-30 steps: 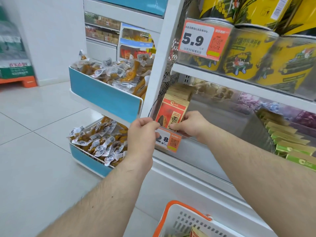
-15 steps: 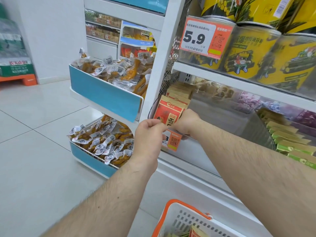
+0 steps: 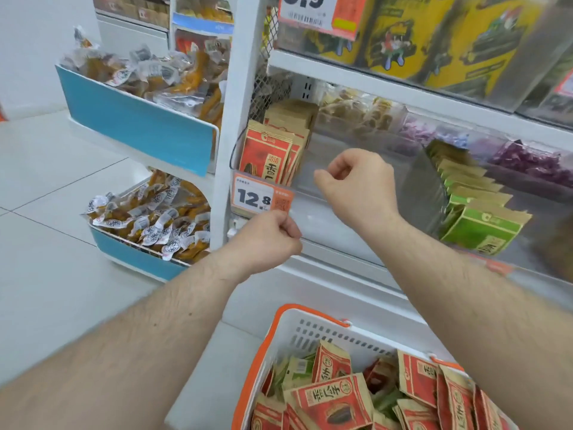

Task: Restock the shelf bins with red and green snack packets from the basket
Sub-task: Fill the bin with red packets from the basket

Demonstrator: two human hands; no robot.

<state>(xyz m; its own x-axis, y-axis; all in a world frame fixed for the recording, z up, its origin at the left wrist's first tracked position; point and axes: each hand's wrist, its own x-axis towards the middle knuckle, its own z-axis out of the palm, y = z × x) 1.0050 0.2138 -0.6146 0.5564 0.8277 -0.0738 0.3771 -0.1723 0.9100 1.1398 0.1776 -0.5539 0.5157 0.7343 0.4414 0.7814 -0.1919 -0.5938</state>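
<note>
Red snack packets [image 3: 266, 156] stand upright in the clear shelf bin at the left end, above an orange price tag [image 3: 260, 197] reading 12.8. Green packets [image 3: 477, 225] stand in a row in the bin further right. My left hand [image 3: 269, 237] is curled just under the tag's lower right corner and grips no packet. In front of the clear bin, to the right of the red packets, my right hand [image 3: 356, 187] hovers with curled fingers and holds nothing. Below, the white basket with its orange rim [image 3: 279, 330] holds several red packets [image 3: 335, 398] and some green ones [image 3: 297, 367].
Left of the shelf post, two blue-fronted bins [image 3: 139, 125] [image 3: 136, 259] hold clear-wrapped yellow snacks. Yellow canisters [image 3: 403, 32] fill the shelf above. Purple sweets [image 3: 527, 162] lie in a clear bin at the back right. Pale tiled floor [image 3: 62, 274] spreads out to the left.
Both hands have left the red packets and the price tag and drawn back; the right moved right, the left dropped below the tag. The view tilted down, showing the basket's contents.
</note>
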